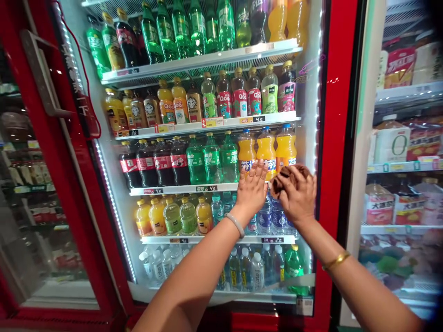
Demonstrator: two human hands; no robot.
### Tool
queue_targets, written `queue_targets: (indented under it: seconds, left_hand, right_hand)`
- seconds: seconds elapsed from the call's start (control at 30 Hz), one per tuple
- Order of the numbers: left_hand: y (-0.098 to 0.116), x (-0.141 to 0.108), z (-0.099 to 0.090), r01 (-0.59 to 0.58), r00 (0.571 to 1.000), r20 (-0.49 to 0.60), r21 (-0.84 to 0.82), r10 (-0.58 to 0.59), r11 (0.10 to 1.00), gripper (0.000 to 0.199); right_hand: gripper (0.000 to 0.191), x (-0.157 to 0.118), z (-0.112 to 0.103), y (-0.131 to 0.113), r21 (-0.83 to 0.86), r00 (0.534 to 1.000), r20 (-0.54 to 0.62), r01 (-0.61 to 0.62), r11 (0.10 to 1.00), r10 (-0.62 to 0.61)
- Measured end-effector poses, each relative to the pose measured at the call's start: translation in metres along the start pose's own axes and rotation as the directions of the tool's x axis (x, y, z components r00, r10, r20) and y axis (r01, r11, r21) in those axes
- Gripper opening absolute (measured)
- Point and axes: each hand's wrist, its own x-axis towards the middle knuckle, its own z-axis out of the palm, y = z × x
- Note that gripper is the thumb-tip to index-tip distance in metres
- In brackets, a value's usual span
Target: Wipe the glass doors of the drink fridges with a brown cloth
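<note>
My left hand (252, 186) is stretched out with its fingers extended, and it seems to rest flat against the glass of the drinks fridge. It holds nothing. Just right of it, my right hand (297, 198) has its fingers curled over a crumpled brown cloth (279, 186), pressed up against the same glass. Behind the hands, orange soda bottles (266, 146) with blue caps stand on a middle shelf. Both hands partly cover these bottles and the water bottles (265, 219) a shelf lower.
A red frame (337, 138) borders the fridge, and a metal door handle (46, 74) sticks out at the left. Cola bottles (162, 161) and green soda bottles (212, 159) fill the shelves. Another cooler with drink cartons (391, 138) stands at the right.
</note>
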Motion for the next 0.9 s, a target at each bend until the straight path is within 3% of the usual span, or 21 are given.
queue_targets:
  seconds: [0.1,0.23,0.33,0.43,0.77,0.9]
  left_hand:
    - [-0.002,-0.002,0.002,-0.022,1.000,-0.011,0.055,0.023,0.998,0.076]
    - [-0.005,-0.004,0.001,-0.034,0.998,-0.040,0.109,0.039,0.993,0.077]
    - [-0.005,-0.004,0.000,-0.041,0.998,-0.039,0.128,0.046,0.991,0.076]
    - [-0.006,-0.005,-0.002,-0.044,0.999,-0.016,0.132,0.046,0.990,0.076]
    - [0.000,-0.008,-0.002,-0.006,1.000,-0.010,0.141,0.007,0.990,0.075]
    - [-0.004,-0.012,-0.004,-0.033,0.999,0.012,0.101,0.032,0.994,0.073]
  right_hand:
    - [0.039,-0.006,0.007,-0.015,0.009,0.996,-0.001,0.093,0.996,-0.093]
    - [0.025,0.024,0.009,0.009,0.024,0.959,-0.065,0.277,0.960,-0.275]
    - [0.027,0.031,0.007,0.025,0.069,0.967,-0.130,0.227,0.971,-0.217]
    - [0.033,0.016,0.009,0.022,0.102,0.977,-0.157,0.164,0.981,-0.147]
    - [0.030,-0.013,0.010,0.004,0.153,0.976,-0.118,0.198,0.968,-0.181]
    - [0.036,-0.002,0.016,-0.008,0.162,0.948,-0.133,0.309,0.937,-0.289]
